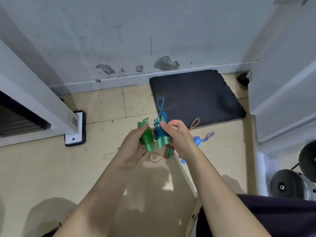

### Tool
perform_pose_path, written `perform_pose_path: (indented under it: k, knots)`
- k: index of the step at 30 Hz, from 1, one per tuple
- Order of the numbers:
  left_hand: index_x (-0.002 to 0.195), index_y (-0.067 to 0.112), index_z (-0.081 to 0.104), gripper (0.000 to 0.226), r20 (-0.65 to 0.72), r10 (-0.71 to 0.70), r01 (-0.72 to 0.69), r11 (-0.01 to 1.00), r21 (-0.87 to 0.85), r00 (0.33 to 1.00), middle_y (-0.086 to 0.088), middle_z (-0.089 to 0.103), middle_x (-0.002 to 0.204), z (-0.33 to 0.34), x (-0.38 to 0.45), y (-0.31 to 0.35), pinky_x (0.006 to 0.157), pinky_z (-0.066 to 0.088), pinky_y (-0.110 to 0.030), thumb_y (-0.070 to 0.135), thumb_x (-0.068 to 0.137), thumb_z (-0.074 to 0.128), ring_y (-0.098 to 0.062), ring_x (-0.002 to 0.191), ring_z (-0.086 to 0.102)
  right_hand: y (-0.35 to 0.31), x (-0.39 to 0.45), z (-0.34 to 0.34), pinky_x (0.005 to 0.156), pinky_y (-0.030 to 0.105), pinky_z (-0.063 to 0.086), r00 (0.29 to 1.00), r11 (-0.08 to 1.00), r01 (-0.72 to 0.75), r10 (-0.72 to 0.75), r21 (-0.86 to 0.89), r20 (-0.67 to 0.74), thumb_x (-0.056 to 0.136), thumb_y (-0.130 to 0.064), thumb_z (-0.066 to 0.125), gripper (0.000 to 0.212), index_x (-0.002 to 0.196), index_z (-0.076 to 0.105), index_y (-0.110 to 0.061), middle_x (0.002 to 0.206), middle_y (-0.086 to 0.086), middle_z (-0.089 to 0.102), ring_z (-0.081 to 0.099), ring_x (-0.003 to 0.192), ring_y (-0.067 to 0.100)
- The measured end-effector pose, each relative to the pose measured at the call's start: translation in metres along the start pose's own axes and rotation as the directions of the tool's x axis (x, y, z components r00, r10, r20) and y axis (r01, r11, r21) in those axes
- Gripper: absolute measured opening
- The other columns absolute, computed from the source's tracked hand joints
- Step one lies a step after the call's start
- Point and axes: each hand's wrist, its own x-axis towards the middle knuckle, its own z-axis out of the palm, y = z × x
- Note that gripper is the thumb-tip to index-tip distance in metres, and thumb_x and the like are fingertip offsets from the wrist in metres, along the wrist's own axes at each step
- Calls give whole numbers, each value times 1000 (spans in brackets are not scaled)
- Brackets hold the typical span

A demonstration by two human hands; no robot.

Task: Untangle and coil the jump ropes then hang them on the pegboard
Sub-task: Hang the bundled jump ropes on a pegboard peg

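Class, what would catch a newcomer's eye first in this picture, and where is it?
Two hands at the centre: the left hand grips a green rope bundle, the right hand a blue rope bundle. Behind them a dark mat lies on the tiled floor against the wall.

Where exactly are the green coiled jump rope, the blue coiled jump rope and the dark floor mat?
Green coiled jump rope [146,138], head view: on its wrapped middle.
Blue coiled jump rope with pale green handles [160,132], head view: on the wound cord.
Dark square floor mat [196,96], head view: on its bare centre.
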Motion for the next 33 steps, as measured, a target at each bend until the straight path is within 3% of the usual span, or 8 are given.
perform_pose_path:
  k: [4,7,11,14,19,22,27,33]
  knots:
    - [114,8,66,32,-17,108,-102,971,217,994,-20,71,111,16,-39,10,85,57,-47,25,88,71,-29,98,71,-10,-38,17,79,38,51,993,992,111,-110,-56,34,71,-57,69,39,90,70,-23,85,-7,72,68,85,17]
    - [98,22,71,20,-111,129,-93,953,288,985,-5,75,93,16,-47,9,73,57,-33,32,81,77,-17,79,70,-10,-48,18,92,43,54,993,993,98,-93,-61,78,85,-44,63,27,95,77,-23,99,3,76,70,101,26]
    - [93,15,73,28,-136,97,-46,940,338,986,-2,74,83,7,-27,-6,66,52,-28,40,79,77,-14,70,66,11,-35,8,74,31,56,995,1000,-6,8,-15,98,94,-21,63,20,102,74,-7,100,14,75,71,89,24]
    - [95,10,73,26,-119,41,4,936,353,992,-11,75,90,-7,8,-28,74,55,-36,28,78,80,-22,79,69,38,-6,-7,65,27,48,996,995,-90,91,-38,20,91,-25,66,17,96,73,-10,83,5,71,63,71,16]
    - [98,5,71,24,-150,-92,138,931,339,984,-12,75,92,-39,89,-83,70,57,-31,18,79,80,-31,93,72,119,61,-44,71,37,48,926,939,-300,244,-167,-289,82,-43,73,33,65,60,-17,63,3,62,57,61,21]
    - [103,7,69,33,-108,-212,236,917,323,971,-14,74,102,-60,147,-124,85,58,-41,22,77,82,-31,96,71,168,105,-47,70,29,50,887,849,-434,346,-300,-305,85,-48,68,34,75,65,-16,74,2,66,63,72,20]
    - [104,7,63,26,-57,-330,333,908,255,942,-6,73,89,-75,202,-153,66,54,-29,15,82,75,-18,80,70,202,148,-27,80,34,50,861,904,-398,310,-155,-402,90,-39,66,28,88,65,-10,86,4,68,63,83,21]
    - [111,3,61,39,-73,-347,354,926,134,935,-9,70,90,-77,171,-107,59,54,-30,16,78,78,-19,75,69,158,123,-3,95,51,53,870,903,-421,429,88,-244,81,-40,73,34,104,62,-17,104,8,74,70,98,21]
